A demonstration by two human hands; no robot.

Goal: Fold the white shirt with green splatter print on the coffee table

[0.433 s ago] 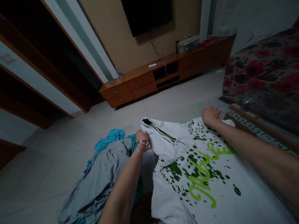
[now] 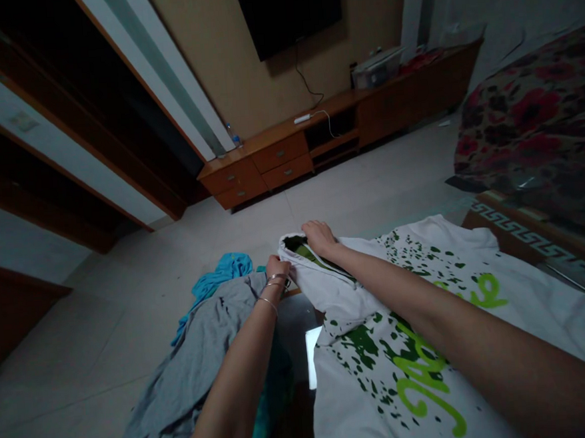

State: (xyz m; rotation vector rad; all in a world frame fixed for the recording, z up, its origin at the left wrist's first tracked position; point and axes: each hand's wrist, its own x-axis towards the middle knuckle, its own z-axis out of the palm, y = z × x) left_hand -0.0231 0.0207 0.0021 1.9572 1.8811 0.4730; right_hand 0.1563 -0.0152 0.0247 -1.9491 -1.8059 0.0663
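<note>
- Right hand shifted across, fingers open, now resting on the hood of a white green-splattered cotton hoodie
- Left hand closed, pinching the hood's edge, beside crumpled grey cloth

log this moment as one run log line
left hand: holds white green-splattered hooded sweatshirt | right hand: on its hood | beside: crumpled grey cloth

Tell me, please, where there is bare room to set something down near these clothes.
The bare tile floor between the wooden cabinet and the white printed garment is free, as is the floor left of the grey garment and blue cloth. It is crowded around the left hand and right hand, at the white garment's neck.
</note>
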